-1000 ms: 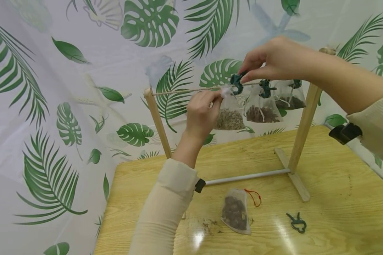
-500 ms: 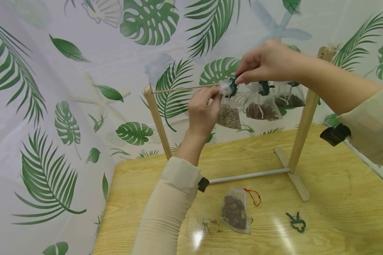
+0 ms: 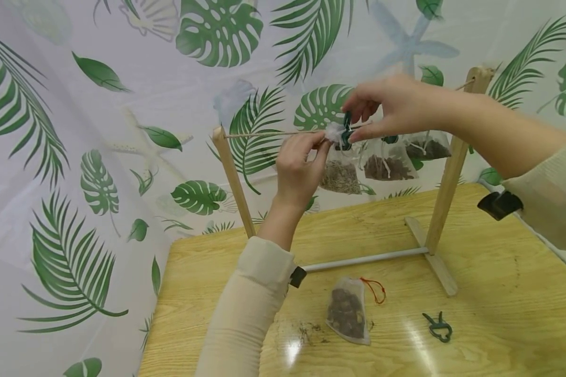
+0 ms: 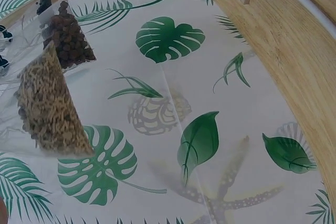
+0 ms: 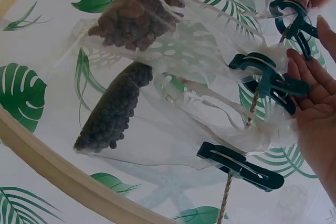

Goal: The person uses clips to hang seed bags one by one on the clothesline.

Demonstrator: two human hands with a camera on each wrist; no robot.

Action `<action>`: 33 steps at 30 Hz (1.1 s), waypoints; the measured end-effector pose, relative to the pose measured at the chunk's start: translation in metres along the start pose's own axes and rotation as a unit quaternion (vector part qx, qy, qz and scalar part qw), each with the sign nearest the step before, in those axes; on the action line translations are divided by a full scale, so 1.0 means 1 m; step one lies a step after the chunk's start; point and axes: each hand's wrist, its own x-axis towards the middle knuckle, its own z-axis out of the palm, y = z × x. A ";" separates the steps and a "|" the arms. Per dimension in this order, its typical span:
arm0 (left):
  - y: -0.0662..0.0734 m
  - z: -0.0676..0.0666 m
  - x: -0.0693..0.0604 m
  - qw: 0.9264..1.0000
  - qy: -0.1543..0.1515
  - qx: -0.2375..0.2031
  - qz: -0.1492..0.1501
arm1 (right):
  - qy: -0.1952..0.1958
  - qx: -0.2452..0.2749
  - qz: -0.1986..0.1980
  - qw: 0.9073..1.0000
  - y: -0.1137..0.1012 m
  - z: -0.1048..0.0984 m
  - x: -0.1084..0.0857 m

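My left hand (image 3: 298, 159) pinches the gathered white top of a mesh drawstring bag (image 3: 339, 177) filled with pale, straw-like bits, up at the rope (image 3: 259, 134). My right hand (image 3: 396, 107) holds a dark green spring clip (image 3: 346, 137) at that bag top, thumb on one handle and fingertips by the other. In the right wrist view, this clip (image 5: 291, 17) sits on the rope between both hands. Two more bags hang to the right: one of reddish-brown pieces (image 3: 388, 166), one of dark round grains (image 3: 429, 149). Green clips (image 5: 265, 77) hold them. The left wrist view shows little of the hand.
The rope runs between two wooden posts (image 3: 445, 193) joined below by a white rod (image 3: 368, 260). On the wooden table (image 3: 207, 293) lie a filled mesh bag (image 3: 346, 310) with a red cord, a loose green clip (image 3: 438, 327) and dark crumbs (image 3: 306, 332). A leaf-print cloth (image 3: 137, 68) stands behind.
My right hand has brought the clip left and down onto the bag top at the rope. Its thumb and fingers are now farther apart. My left hand keeps its pinch.
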 end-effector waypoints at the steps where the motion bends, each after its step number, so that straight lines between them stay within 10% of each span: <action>1: 0.000 -0.001 -0.001 1.000 -0.005 0.003 0.006 | 0.002 -0.011 -0.009 1.000 -0.001 0.001 -0.001; 8: 0.000 -0.007 -0.005 0.997 -0.029 0.028 0.059 | 0.051 -0.045 -0.070 0.995 -0.009 0.004 -0.014; 17: 0.003 -0.027 0.003 0.990 -0.029 0.052 0.125 | 0.204 -0.095 -0.249 0.942 -0.023 0.021 -0.028; 33: 0.015 -0.053 -0.032 0.970 -0.127 0.067 0.194 | 0.226 -0.167 -0.290 0.915 -0.026 0.070 -0.067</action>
